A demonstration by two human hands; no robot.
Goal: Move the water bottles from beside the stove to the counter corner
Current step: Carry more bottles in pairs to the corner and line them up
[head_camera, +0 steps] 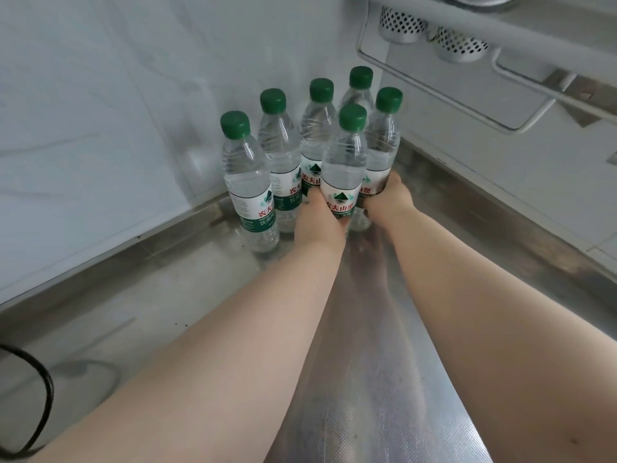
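Two bare forearms reached to six green-capped water bottles [310, 155] clustered in the steel counter [200, 295] corner. Left hand [317, 222] gripped the front bottle [344, 172]; right hand [389, 195] apparently gripped the bottle beside it [384, 142].

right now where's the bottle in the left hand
In the head view it is the front bottle of the cluster in the counter corner, held by the left hand, just left of the right hand's bottle.

A shiny steel tabletop [173, 295] carries six green-capped water bottles [248, 182] standing upright, clustered in its corner; a black cable [40, 379] crosses its near left edge.
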